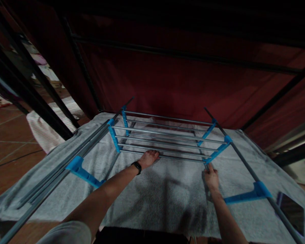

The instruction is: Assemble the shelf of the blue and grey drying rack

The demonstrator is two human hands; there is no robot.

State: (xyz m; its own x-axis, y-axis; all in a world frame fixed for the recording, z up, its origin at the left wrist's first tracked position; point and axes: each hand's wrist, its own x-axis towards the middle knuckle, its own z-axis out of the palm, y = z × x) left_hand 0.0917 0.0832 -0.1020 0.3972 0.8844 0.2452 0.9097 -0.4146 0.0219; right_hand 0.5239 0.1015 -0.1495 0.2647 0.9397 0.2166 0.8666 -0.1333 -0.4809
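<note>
Both forearms reach to a metal-rod rack with blue plastic brackets [165,140] lying on a grey towel [167,200]. Left hand [148,158] rests flat on its near rod; right hand [211,177] grips its near-right post.

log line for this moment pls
left hand: on front rod of rack shelf | right hand: gripping upright tube at blue connector | rack on grey towel
</note>
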